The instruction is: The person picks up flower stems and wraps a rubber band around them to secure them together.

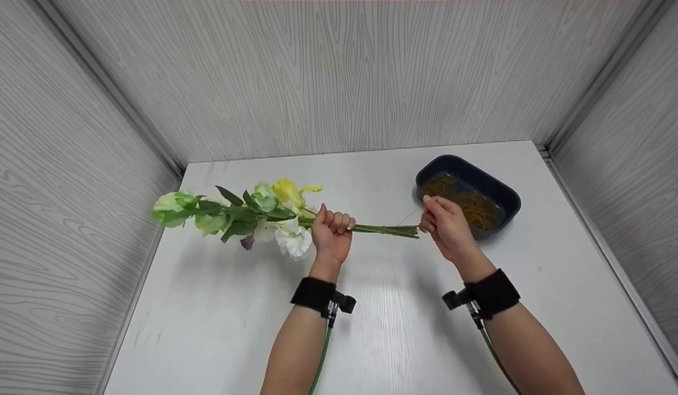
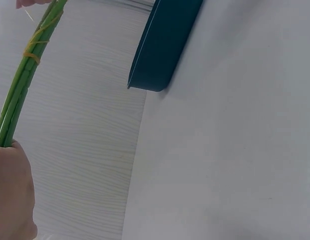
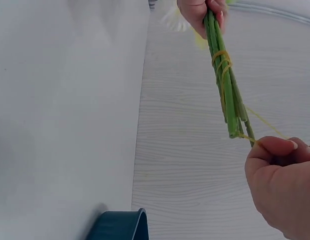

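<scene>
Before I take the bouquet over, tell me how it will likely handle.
The stems look fairly stiff, running straight beyond the left hand. They will probably move together, being wrapped by a yellow band. The weight likely sits toward the bunched blooms.

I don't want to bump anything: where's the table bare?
The white table is bare in front of the green, white and yellow flowers, and right of the navy oblong tub. Crowded between them: left hand gripping green stems, right hand pinching yellow elastic.
</scene>
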`<state>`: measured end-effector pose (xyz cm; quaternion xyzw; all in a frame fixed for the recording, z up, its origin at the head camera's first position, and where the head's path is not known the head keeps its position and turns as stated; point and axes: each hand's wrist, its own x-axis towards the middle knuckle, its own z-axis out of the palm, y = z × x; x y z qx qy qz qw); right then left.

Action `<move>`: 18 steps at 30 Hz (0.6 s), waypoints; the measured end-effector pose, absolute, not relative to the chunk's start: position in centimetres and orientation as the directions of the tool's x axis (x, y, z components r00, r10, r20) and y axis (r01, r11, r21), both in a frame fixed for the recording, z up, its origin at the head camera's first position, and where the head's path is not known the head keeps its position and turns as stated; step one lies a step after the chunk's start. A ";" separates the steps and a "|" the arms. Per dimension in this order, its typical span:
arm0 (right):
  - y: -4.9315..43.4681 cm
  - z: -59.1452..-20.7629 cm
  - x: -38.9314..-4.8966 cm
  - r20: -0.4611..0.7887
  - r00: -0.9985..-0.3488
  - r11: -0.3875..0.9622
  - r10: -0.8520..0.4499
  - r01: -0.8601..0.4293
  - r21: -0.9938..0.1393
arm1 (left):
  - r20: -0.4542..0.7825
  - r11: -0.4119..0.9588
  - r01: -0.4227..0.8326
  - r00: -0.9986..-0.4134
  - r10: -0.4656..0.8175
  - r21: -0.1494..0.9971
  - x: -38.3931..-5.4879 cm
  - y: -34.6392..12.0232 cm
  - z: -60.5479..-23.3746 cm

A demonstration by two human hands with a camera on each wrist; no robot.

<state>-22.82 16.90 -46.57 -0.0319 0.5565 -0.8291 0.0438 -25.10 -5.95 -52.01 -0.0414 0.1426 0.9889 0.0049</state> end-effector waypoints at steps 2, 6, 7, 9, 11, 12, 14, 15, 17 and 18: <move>16.2 -46.4 -22.3 0.015 -0.992 -0.342 -0.126 0.029 -0.939 | -0.056 -0.951 -0.027 -0.998 0.010 0.307 -24.8 -6.0 -52.2; 15.3 -45.9 -22.0 0.013 -0.983 -0.283 -0.185 0.041 -0.958 | -0.015 -0.926 -0.050 -0.999 0.048 0.374 -24.5 -5.4 -52.4; 15.1 -45.8 -21.9 0.009 -0.980 -0.273 -0.201 0.047 -0.961 | -0.013 -0.919 -0.061 -0.998 0.060 0.389 -24.4 -5.2 -52.4; 14.6 -45.7 -22.0 0.000 -0.973 -0.268 -0.230 0.064 -0.961 | -0.017 -0.909 -0.083 -0.996 0.084 0.408 -24.2 -4.9 -52.4; 14.1 -45.4 -22.1 0.004 -0.966 -0.289 -0.260 0.074 -0.954 | -0.021 -0.903 -0.099 -0.995 0.100 0.418 -24.1 -4.7 -52.3; 13.8 -45.3 -22.2 0.009 -0.962 -0.306 -0.272 0.077 -0.949 | -0.023 -0.903 -0.107 -0.994 0.108 0.416 -24.1 -4.6 -52.3; 13.1 -45.0 -22.4 0.022 -0.956 -0.348 -0.291 0.085 -0.934 | -0.022 -0.901 -0.122 -0.992 0.124 0.416 -23.9 -4.4 -52.2; 12.7 -44.8 -22.5 0.030 -0.954 -0.369 -0.299 0.087 -0.925 | -0.020 -0.898 -0.126 -0.991 0.130 0.422 -23.9 -4.3 -52.2; 11.9 -44.6 -22.8 0.041 -0.951 -0.401 -0.306 0.090 -0.912 | -0.014 -0.890 -0.138 -0.989 0.146 0.434 -23.6 -4.0 -52.1; 11.6 -44.6 -22.9 0.041 -0.952 -0.413 -0.305 0.093 -0.906 | -0.014 -0.885 -0.145 -0.988 0.154 0.443 -23.5 -3.8 -52.2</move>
